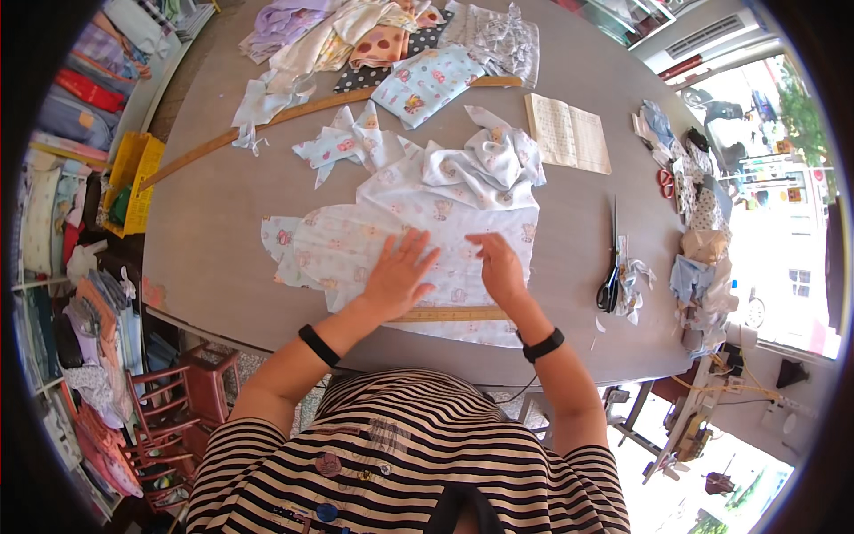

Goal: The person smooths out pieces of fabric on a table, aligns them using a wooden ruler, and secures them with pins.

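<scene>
A pale printed fabric (pixel 340 250) is spread on the table before me, its far part bunched into loose folds (pixel 480 160). My left hand (pixel 398 277) rests palm down on the flat part, fingers apart, holding nothing. To its right, my right hand (pixel 502 268) is over the same cloth with its fingers bent; whether something small is between them is hidden. Across the near edge of the cloth lies a wooden ruler (pixel 460 314), partly covered by my left forearm. A light blue printed piece (pixel 280 243) shows from beneath at the left.
Black-handled scissors (pixel 608 287) lie right of the cloth beside fabric scraps (pixel 634 290). An open notebook (pixel 570 133) and a long wooden ruler (pixel 213 143) lie farther back, near folded printed cloth (pixel 427 87). Red-handled scissors (pixel 666 183) are by the right edge. A yellow crate (pixel 137 180) stands left.
</scene>
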### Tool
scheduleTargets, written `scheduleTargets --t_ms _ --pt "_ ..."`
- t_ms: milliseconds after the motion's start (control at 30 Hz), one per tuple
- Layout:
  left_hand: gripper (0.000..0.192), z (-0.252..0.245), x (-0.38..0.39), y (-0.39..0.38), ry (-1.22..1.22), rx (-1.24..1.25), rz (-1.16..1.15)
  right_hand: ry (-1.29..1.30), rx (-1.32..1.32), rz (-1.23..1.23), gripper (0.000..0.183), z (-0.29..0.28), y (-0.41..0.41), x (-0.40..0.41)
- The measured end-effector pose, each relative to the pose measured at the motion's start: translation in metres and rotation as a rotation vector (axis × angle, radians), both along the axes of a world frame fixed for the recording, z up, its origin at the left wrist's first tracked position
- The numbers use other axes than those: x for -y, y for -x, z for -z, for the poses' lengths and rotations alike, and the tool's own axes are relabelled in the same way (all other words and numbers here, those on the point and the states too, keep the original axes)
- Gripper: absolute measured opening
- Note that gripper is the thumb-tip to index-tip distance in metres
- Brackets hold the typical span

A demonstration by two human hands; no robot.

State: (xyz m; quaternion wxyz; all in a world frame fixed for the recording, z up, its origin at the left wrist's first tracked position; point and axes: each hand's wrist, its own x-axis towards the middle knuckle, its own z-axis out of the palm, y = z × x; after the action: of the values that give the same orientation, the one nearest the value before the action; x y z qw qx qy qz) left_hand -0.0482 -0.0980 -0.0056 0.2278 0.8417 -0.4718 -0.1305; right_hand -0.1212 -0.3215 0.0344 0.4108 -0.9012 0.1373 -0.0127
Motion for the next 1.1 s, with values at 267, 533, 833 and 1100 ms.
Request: scheduleTargets --t_ms 267,533,833,1100 --pt "0.072 0.015 -0.025 -0.030 0.044 0.163 -0.093 -0.037 -0.089 0.070 0.040 0.020 0.033 0.009" --pt "0.072 0.010 -0.027 -0.031 -0.004 0.168 -0.103 -0.078 -0.028 0.523 0.032 0.048 0.093 0.091" --pt "0.068 0.004 -0.051 -0.010 0.096 0.113 -0.095 0.315 -0.106 1.073 0.021 0.067 0.239 0.130" --pt "0.055 -0.006 -0.094 0.034 0.120 0.075 -0.175 0.507 -0.193 1.119 0.028 0.064 0.256 0.104"
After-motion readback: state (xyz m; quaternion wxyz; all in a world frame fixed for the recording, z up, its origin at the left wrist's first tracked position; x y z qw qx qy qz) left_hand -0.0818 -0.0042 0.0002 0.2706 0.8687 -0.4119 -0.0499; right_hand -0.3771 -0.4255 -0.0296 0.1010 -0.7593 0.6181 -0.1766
